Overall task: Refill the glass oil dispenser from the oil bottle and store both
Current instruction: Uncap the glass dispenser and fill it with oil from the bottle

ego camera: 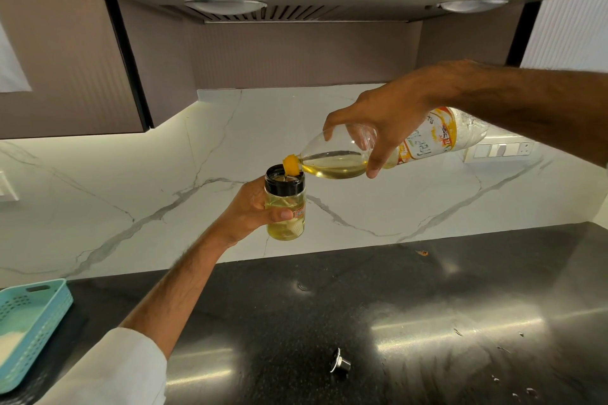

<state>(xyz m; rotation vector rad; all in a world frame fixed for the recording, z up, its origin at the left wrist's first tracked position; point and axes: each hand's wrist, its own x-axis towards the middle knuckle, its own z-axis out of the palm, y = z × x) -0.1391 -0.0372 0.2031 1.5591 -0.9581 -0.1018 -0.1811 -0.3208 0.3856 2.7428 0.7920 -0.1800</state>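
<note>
- A pale blue perforated plastic basket sits at the counter's left edge, at about eight o'clock from the middle of the view, something white lying inside it.
- The left hand is wrapped around a small clear glass oil dispenser with a black collar, thumb across its front, holding it upright in the air above the black polished stone countertop; a white sleeve covers the forearm lower down.
- The dispenser is lidless and holds yellow oil for most of its height.
- A small metal and black stopper lies on its side on the countertop at five o'clock from the dispenser, well apart from it.
- The right hand is closed from above around a clear plastic oil bottle with a yellow-orange label, tipped nearly level at two o'clock from the dispenser.
- The bottle's yellow neck rests at the dispenser's open mouth, oil pooled along its lower side.
</note>
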